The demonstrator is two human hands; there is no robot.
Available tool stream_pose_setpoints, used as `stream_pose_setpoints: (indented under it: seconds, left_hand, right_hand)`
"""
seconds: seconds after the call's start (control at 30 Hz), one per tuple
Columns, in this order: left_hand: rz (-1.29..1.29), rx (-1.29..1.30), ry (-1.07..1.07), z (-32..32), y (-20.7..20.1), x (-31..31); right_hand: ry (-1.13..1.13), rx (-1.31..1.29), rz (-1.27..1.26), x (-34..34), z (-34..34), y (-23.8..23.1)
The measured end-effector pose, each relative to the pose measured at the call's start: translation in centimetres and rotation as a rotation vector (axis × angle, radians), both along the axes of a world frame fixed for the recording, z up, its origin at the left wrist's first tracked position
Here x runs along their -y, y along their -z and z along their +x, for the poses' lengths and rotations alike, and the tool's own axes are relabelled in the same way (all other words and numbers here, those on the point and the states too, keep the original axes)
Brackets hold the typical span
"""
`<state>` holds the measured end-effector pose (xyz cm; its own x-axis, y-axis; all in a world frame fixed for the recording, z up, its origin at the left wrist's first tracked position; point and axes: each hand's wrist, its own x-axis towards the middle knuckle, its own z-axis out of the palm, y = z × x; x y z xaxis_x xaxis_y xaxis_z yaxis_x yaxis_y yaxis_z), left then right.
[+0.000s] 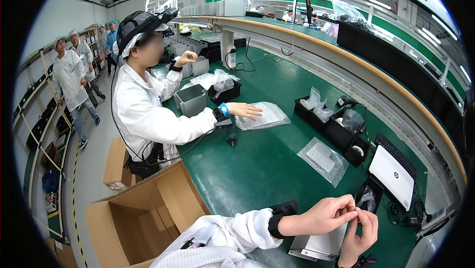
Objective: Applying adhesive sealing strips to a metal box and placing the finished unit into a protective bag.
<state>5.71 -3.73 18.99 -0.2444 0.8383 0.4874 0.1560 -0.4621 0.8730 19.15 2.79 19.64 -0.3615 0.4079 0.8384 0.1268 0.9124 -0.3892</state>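
Note:
My left hand [319, 217] and my right hand [362, 233] meet at the lower right, fingertips pinched together. Whatever lies between them is too small to make out. Below the hands stands a silver metal housing [316, 247], partly hidden by my left hand and wrist. Just beyond them a small black bin [371, 192] holds clear plastic bags. Farther off, a flat silver metal plate [320, 157] lies on a sheet of bubble wrap [338, 173] on the green table [269, 169].
At left a co-worker's hand [245, 111] rests on a bubble-wrapped package [267, 116], near a power screwdriver [231, 135]. An open cardboard box [114, 233] stands beside the table. Black bins [341, 132], a white laptop [392, 175] and a keyboard [396, 153] line the right side.

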Motion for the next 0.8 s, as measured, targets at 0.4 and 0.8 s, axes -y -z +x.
stream_pose_setpoints:
  seconds: [0.4, 0.8]
  left_hand:
    - [-0.210, 0.283, 0.326, -1.6, 0.0, 0.4]
    - [-0.248, 0.326, 0.238, -3.9, 0.6, 0.0]
  right_hand:
    - [-0.068, 0.040, 0.014, 0.4, 0.2, -1.3]
    - [-0.090, 0.026, 0.049, -1.4, -1.1, 0.3]
